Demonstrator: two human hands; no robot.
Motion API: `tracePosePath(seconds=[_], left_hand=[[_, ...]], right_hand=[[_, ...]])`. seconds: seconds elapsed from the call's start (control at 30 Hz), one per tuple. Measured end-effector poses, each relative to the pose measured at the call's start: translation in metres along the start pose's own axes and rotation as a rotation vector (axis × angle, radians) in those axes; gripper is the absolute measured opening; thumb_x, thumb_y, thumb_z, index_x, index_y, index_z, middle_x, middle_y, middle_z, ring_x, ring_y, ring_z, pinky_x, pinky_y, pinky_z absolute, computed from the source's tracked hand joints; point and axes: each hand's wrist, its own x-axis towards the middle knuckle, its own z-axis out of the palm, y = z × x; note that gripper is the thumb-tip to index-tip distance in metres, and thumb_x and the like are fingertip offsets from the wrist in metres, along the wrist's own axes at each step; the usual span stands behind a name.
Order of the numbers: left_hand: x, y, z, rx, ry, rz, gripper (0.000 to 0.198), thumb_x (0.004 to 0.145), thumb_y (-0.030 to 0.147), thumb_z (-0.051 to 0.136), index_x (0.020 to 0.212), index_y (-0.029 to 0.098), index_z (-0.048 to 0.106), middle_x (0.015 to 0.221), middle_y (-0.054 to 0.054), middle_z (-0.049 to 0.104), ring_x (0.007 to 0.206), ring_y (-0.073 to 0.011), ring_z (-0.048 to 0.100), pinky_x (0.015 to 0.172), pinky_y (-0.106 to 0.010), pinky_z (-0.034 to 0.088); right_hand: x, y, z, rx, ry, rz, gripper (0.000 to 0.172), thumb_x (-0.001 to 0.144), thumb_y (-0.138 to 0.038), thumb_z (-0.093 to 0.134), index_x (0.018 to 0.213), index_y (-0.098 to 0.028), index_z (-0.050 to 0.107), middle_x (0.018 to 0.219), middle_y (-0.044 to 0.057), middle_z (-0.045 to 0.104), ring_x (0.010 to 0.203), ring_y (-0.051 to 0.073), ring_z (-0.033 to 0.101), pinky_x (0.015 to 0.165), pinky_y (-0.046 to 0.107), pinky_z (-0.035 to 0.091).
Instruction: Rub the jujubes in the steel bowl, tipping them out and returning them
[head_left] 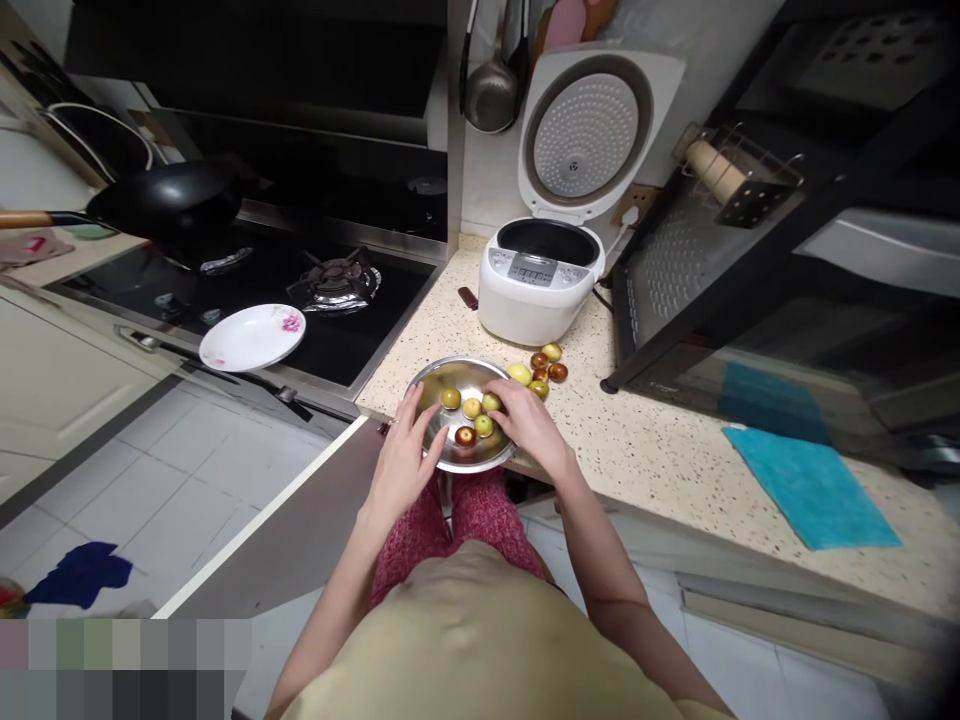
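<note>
A shiny metal bowl [459, 462] sits at the counter's front edge, partly over it, with several green and brown jujubes [472, 408] inside. My left hand [405, 450] is at the bowl's left side, its fingers apart over the rim and holding nothing. Over the right rim reaches my right hand [525, 415], its fingertips closed on a green jujube [490, 402] inside the bowl. More jujubes [557, 372], some red-brown and some yellow-green, lie in a small pile on the counter just behind my right hand.
Behind the bowl stands a white rice cooker [536, 300], its lid raised. A white flowered plate [251, 338] rests at the black stove's front edge, with a wok [180, 200] behind. An open cabinet door [292, 530] juts out below. A teal cloth [814, 490] lies right.
</note>
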Motion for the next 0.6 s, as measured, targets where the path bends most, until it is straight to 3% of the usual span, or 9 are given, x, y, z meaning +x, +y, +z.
tracePosePath(seconds=[0.17, 0.37, 0.5, 0.6], left_hand=[[0.0, 0.0, 0.0, -0.001, -0.002, -0.019, 0.04, 0.108, 0.039, 0.046, 0.143, 0.021, 0.055, 0.169, -0.015, 0.035, 0.159, -0.0314, 0.029, 0.127, -0.06, 0.032], [0.0, 0.002, 0.0, -0.002, 0.004, -0.028, 0.041, 0.108, 0.04, 0.046, 0.144, 0.022, 0.056, 0.169, -0.014, 0.035, 0.159, -0.032, 0.03, 0.126, -0.061, 0.034], [0.001, 0.002, 0.0, 0.01, 0.0, -0.025, 0.041, 0.108, 0.039, 0.047, 0.143, 0.02, 0.057, 0.168, -0.016, 0.036, 0.158, -0.032, 0.03, 0.126, -0.06, 0.034], [0.001, 0.001, 0.0, 0.009, 0.009, -0.021, 0.04, 0.107, 0.038, 0.047, 0.142, 0.021, 0.057, 0.168, -0.015, 0.036, 0.158, -0.0325, 0.031, 0.125, -0.061, 0.035]], right_hand=[[0.001, 0.001, 0.001, -0.066, -0.081, -0.018, 0.036, 0.081, 0.007, 0.059, 0.106, -0.017, 0.07, 0.11, 0.009, 0.073, 0.107, 0.026, 0.068, 0.094, 0.039, 0.054], [-0.001, 0.0, 0.001, -0.025, -0.064, -0.038, 0.036, 0.083, 0.007, 0.059, 0.103, -0.019, 0.075, 0.11, 0.009, 0.076, 0.105, 0.025, 0.071, 0.095, 0.039, 0.056], [-0.01, 0.001, -0.002, 0.005, 0.014, -0.071, 0.039, 0.09, 0.003, 0.052, 0.112, -0.019, 0.076, 0.122, 0.011, 0.075, 0.114, 0.025, 0.071, 0.103, 0.042, 0.055], [-0.021, 0.008, -0.005, 0.014, 0.158, -0.036, 0.038, 0.095, -0.004, 0.048, 0.116, -0.02, 0.076, 0.125, 0.01, 0.074, 0.117, 0.025, 0.069, 0.107, 0.047, 0.055]])
